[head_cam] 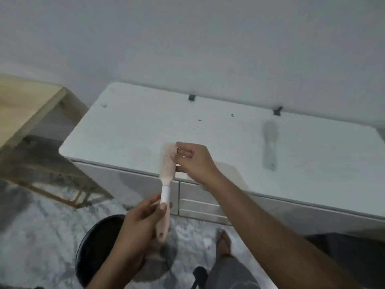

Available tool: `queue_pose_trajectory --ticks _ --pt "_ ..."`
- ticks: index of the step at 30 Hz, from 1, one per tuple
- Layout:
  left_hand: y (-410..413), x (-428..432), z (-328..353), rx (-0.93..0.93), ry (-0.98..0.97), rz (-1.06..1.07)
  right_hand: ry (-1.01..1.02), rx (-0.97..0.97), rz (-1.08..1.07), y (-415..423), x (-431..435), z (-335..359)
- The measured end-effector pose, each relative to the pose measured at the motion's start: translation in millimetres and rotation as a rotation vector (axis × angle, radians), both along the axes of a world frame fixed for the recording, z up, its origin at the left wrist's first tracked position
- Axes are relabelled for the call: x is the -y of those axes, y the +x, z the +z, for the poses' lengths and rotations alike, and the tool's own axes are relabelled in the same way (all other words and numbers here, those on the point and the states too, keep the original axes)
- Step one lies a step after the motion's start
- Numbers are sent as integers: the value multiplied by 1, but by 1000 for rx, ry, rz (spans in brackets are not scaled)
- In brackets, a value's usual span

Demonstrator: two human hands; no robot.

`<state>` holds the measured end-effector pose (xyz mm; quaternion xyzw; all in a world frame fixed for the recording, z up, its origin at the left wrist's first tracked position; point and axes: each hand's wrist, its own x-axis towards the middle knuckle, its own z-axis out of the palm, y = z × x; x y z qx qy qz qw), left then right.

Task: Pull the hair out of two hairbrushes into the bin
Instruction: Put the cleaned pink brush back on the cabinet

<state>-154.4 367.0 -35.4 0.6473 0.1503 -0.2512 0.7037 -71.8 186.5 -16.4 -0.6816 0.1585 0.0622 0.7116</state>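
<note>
A pink hairbrush (167, 170) with a white band on its handle stands upright in front of the white cabinet. My left hand (141, 224) grips its handle from the left. My right hand (192, 161) is at the bristle head, fingertips pinched against the bristles; any hair between them is too blurred to see. A second, grey hairbrush (270, 142) lies flat on the cabinet top to the right, untouched. A black round bin (91, 247) sits on the floor below my left hand, partly hidden by my forearm.
The white cabinet (129, 130) with drawers stands against a white wall, small dark specks on its top. A wooden table (27, 105) is at the left. My bare foot (224, 241) rests on the pale carpet to the right of the bin.
</note>
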Motion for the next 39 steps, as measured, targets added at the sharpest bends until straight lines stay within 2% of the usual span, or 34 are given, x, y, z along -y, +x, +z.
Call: queue_pose_trajectory --ticks 7,15,23,28,33,39 --pt "48 127 3 24 121 -280 -91 -86 -205 5 139 11" --pt "90 238 -14 160 409 -365 -224 -236 -189 58 238 -36" --pt "142 292 -31 319 669 -515 -443 -280 -286 100 264 -39" --pt "152 309 -46 427 732 -621 -610 -269 -391 103 262 -49" --pt "156 315 -56 315 689 -586 -578 -279 -393 101 258 -50" --pt "159 316 -56 442 823 -679 -586 -241 -425 102 259 -53"
